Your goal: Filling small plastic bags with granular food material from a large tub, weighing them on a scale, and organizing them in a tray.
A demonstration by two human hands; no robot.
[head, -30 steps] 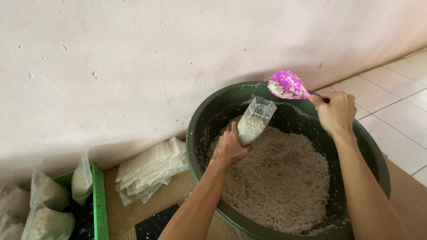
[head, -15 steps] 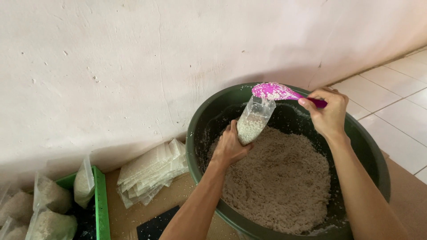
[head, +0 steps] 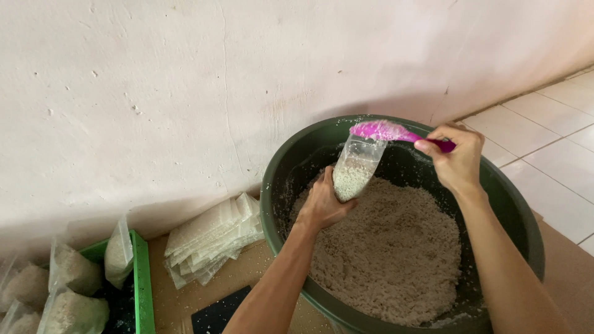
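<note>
Lower left of frame: green tray [head: 141, 281] holding filled clear bags [head: 74, 291] of white grain. Just right of tray: stack of empty clear bags [head: 210, 238] lying flat at foot of wall. Bottom centre: flat black object [head: 216, 315], partly cut off by frame edge. Centre right: large dark green basin [head: 278, 185] filled with pale grain [head: 390, 253]. Left hand [head: 322, 204] closed around lower part of small clear bag [head: 356, 168], held upright above grain, partly filled. Right hand [head: 456, 158] closed around handle of pink spoon [head: 383, 130], bowl tilted over bag mouth, touching its rim.
</note>
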